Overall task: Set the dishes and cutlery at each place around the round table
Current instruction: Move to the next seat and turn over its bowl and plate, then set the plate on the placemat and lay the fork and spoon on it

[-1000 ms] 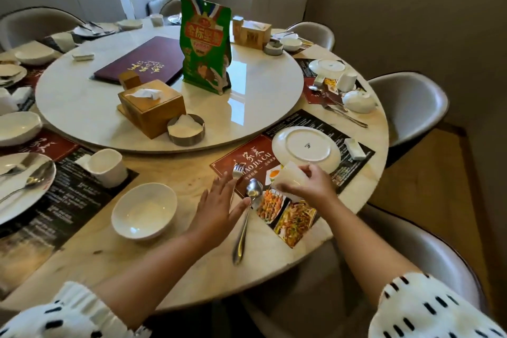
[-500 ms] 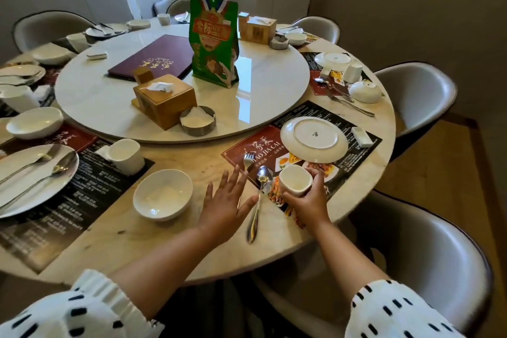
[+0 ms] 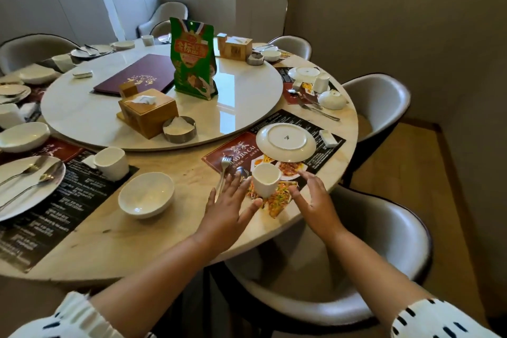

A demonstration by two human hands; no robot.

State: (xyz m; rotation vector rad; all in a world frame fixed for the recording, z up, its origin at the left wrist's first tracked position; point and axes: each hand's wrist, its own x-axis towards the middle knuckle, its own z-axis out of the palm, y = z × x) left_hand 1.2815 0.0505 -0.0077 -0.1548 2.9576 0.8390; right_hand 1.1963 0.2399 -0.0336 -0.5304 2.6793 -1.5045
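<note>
Nearest the surface [image 3: 115, 244] edge, our left hand [image 3: 229, 212] and right hand [image 3: 315, 204] flank one white cup [image 3: 265, 179], upright on the placemat [image 3: 326, 151]; each grip is spread open and holds nothing. Our left fingers hide most of the spoon [image 3: 238, 172]; one fork [image 3: 223, 170] shows beside it. One bowl [image 3: 146, 195] sits left, bare marble between. Beyond the cup lies one upturned plate [image 3: 286, 142].

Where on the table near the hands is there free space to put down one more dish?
Bare tabletop lies near the edge, between the white bowl, the left hand and the black placemat. The red placemat is crowded: upturned plate, cup, fork, right hand.
</note>
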